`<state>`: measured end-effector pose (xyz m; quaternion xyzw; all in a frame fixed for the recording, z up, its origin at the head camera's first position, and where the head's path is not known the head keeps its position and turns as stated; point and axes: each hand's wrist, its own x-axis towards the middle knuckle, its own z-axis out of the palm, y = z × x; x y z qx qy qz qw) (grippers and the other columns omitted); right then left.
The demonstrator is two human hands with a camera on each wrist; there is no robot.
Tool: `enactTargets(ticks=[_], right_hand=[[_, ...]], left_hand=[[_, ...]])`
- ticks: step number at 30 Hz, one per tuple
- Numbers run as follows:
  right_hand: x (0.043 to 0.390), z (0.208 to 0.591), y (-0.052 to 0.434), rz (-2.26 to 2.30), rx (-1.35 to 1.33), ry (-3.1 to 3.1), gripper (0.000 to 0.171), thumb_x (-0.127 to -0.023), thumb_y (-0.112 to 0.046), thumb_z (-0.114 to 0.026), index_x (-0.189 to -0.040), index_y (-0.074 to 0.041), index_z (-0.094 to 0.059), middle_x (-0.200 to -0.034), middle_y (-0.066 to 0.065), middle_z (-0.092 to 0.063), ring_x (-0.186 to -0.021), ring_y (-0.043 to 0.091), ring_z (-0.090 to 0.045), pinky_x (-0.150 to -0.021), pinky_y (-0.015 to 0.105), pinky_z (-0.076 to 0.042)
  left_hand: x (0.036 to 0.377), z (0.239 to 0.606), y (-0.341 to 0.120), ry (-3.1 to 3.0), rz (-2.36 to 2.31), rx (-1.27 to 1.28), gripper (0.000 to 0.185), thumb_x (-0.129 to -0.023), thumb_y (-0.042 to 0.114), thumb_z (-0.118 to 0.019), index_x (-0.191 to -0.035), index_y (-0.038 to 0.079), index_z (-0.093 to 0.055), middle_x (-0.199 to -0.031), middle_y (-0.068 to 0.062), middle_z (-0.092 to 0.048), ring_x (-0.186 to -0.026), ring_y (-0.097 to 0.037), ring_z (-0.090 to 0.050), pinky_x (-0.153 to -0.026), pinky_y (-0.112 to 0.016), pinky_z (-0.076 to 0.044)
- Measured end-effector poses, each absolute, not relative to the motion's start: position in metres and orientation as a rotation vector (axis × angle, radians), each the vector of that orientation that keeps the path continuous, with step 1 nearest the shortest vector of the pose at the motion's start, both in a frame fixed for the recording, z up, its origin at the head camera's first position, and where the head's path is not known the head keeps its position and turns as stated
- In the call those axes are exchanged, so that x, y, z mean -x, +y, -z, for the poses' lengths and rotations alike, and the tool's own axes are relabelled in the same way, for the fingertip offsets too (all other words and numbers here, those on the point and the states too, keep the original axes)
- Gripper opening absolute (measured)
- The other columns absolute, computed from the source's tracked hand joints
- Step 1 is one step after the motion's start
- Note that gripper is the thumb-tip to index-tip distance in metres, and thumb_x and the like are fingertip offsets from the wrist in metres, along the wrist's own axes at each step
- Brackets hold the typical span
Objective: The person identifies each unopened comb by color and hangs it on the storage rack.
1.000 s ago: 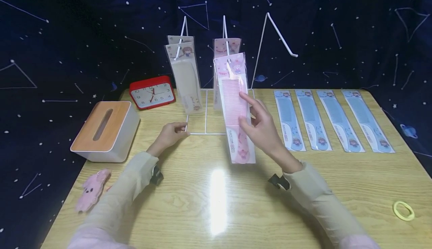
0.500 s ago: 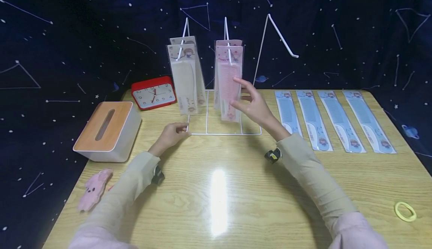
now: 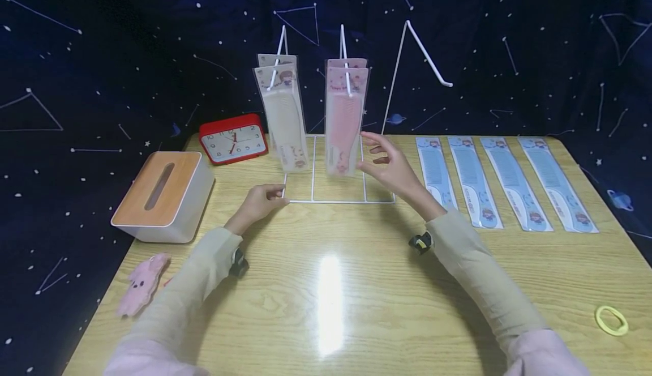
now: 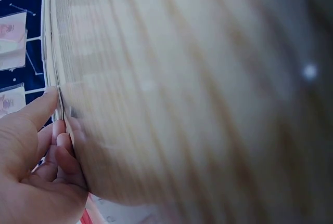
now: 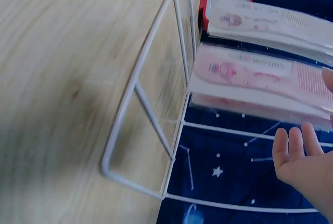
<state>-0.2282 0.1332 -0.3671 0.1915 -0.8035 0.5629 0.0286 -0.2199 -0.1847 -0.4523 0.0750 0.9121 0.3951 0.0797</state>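
A white wire display rack [image 3: 351,201] stands at the back of the table, with three hooks. My left hand [image 3: 258,206] pinches the front left corner of its base; the left wrist view shows thumb and fingertips meeting along the wire. Two packaged pink combs [image 3: 343,121] hang on the middle hook, one behind the other. My right hand [image 3: 392,166] is just right of their lower end, fingers loosely bent and holding nothing. In the right wrist view its fingers [image 5: 295,140] are beside the pink comb package [image 5: 250,76]. Two packaged white combs [image 3: 282,121] hang from the left hook.
The right hook [image 3: 428,53] carries nothing. Several packaged blue combs [image 3: 474,186] lie in a row at the right. Left of the rack are a red alarm clock [image 3: 233,139], a tissue box [image 3: 158,195] and a pink plush [image 3: 144,285]. A yellow ring [image 3: 611,320] lies front right.
The front pink comb has slid back along the middle hook and hangs free after my right hand let it go. My left hand keeps its place on the rack's corner.
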Motion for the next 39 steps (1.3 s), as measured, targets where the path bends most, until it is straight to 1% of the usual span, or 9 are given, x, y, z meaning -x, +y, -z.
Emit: enactTargets(ticks=[8,13,20,23,26,27,30,34,39], right_hand=[[0.21,0.379,0.175,-1.692,-0.387,-2.502,0.054,-0.086,-0.003,-0.067,-0.136,0.0,-0.046,-0.128,0.022,-0.047,-0.109,0.023,-0.045,-0.094,0.045,-0.042],[0.196,0.383,0.216,-1.527,-0.296,-2.564,0.055,-0.089,-0.012,-0.067,-0.138,-0.003,-0.044,-0.124,0.014,-0.048,-0.103,0.009,-0.045,-0.088,0.027,-0.043],[0.192,0.383,0.283,-1.286,-0.11,-2.639,0.055,-0.091,-0.023,-0.065,-0.138,-0.002,-0.043,-0.125,0.016,-0.048,-0.103,0.012,-0.045,-0.082,0.018,-0.039],[0.195,0.385,0.316,-1.218,0.006,-2.7,0.059,-0.093,-0.03,-0.061,-0.142,-0.003,-0.039,-0.128,0.02,-0.046,-0.11,0.023,-0.045,-0.085,0.025,-0.037],[0.201,0.39,0.35,-1.16,0.114,-2.766,0.065,-0.094,-0.036,-0.056,-0.144,-0.001,-0.033,-0.132,0.028,-0.042,-0.118,0.042,-0.039,-0.09,0.043,-0.037],[0.203,0.393,0.362,-1.149,0.151,-2.789,0.067,-0.095,-0.038,-0.054,-0.145,-0.001,-0.031,-0.134,0.03,-0.039,-0.12,0.046,-0.037,-0.091,0.05,-0.035],[0.207,0.399,0.394,-1.07,0.263,-2.86,0.072,-0.095,-0.043,-0.049,-0.146,0.002,-0.027,-0.137,0.035,-0.034,-0.123,0.052,-0.032,-0.096,0.062,-0.03],[0.207,0.406,0.43,-0.914,0.391,-2.979,0.076,-0.095,-0.047,-0.044,-0.147,0.004,-0.022,-0.14,0.04,-0.025,-0.125,0.057,-0.023,-0.098,0.067,-0.024],[0.201,0.411,0.46,-0.773,0.468,-3.088,0.076,-0.096,-0.047,-0.043,-0.145,0.007,-0.02,-0.14,0.042,-0.018,-0.121,0.062,-0.016,-0.094,0.071,-0.021]], left_hand=[[0.22,0.454,-0.186,2.717,-1.195,-0.218,0.046,-0.087,0.018,-0.069,-0.127,-0.003,-0.058,-0.105,-0.015,-0.066,-0.095,-0.027,-0.059,-0.086,-0.039,-0.048],[0.22,0.452,-0.186,2.716,-1.209,-0.218,0.046,-0.087,0.017,-0.07,-0.127,-0.003,-0.058,-0.106,-0.017,-0.066,-0.098,-0.029,-0.06,-0.088,-0.04,-0.048],[0.22,0.453,-0.186,2.722,-1.202,-0.211,0.046,-0.087,0.018,-0.069,-0.127,-0.004,-0.058,-0.106,-0.017,-0.066,-0.098,-0.03,-0.06,-0.089,-0.041,-0.048],[0.22,0.455,-0.185,2.715,-1.211,-0.207,0.046,-0.087,0.017,-0.069,-0.127,-0.003,-0.058,-0.106,-0.017,-0.066,-0.099,-0.029,-0.061,-0.089,-0.041,-0.048],[0.221,0.456,-0.185,2.719,-1.21,-0.208,0.046,-0.087,0.017,-0.07,-0.127,-0.002,-0.058,-0.106,-0.017,-0.066,-0.098,-0.029,-0.061,-0.089,-0.041,-0.049],[0.221,0.456,-0.185,2.721,-1.209,-0.21,0.046,-0.087,0.017,-0.07,-0.127,-0.002,-0.058,-0.106,-0.016,-0.066,-0.098,-0.029,-0.061,-0.089,-0.041,-0.049],[0.221,0.457,-0.185,2.722,-1.208,-0.22,0.046,-0.087,0.018,-0.07,-0.127,-0.001,-0.058,-0.106,-0.016,-0.066,-0.098,-0.029,-0.06,-0.088,-0.04,-0.049],[0.221,0.457,-0.185,2.718,-1.21,-0.23,0.046,-0.087,0.017,-0.07,-0.127,-0.003,-0.057,-0.106,-0.016,-0.066,-0.097,-0.029,-0.06,-0.087,-0.04,-0.049],[0.219,0.454,-0.184,2.724,-1.216,-0.239,0.046,-0.087,0.016,-0.069,-0.126,-0.005,-0.057,-0.105,-0.018,-0.066,-0.097,-0.03,-0.061,-0.087,-0.041,-0.05]])
